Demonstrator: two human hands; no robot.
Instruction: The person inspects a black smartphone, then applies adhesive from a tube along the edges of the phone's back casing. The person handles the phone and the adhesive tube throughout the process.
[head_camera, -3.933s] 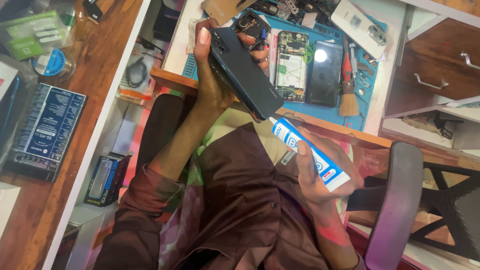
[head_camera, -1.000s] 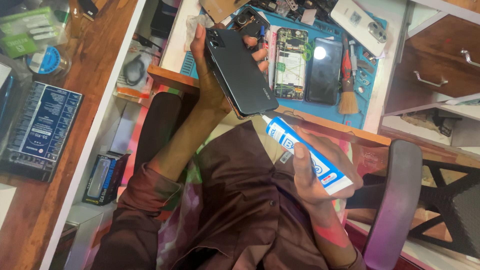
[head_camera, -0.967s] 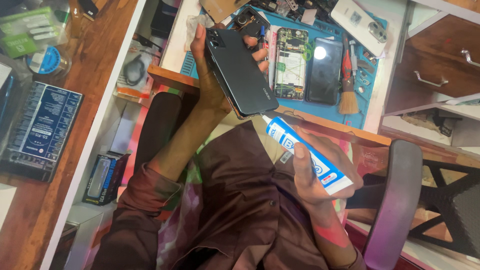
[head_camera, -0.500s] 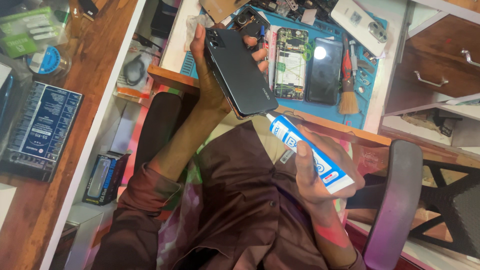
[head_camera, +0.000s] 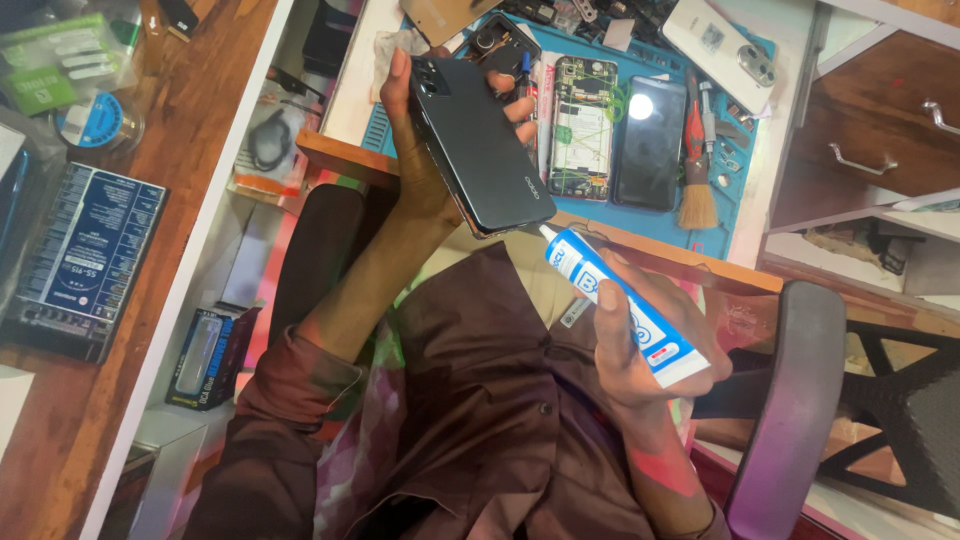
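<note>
I hold the dark phone (head_camera: 480, 145) in my left hand (head_camera: 425, 160). My fingers wrap around its edges, and its back faces up at me. It is tilted, with one corner pointing down toward my lap. It hangs in the air above the near edge of the blue work mat (head_camera: 640, 215).

My right hand (head_camera: 640, 340) is closed around a white and blue glue tube (head_camera: 610, 300). The thin tip of the tube sits right at the low corner of the phone. I cannot tell if the tip touches it or is just beside it.

To do this well, I think I should keep the phone very steady and press the tube only a little. The tip should stay on the thin edge, not on the flat back. Too hard a squeeze could make a messy blob.

On the mat lie an open phone with a green board (head_camera: 583, 125), a black screen (head_camera: 650, 150) next to it, and a small brush (head_camera: 697, 190). They are well apart from my hands.
</note>
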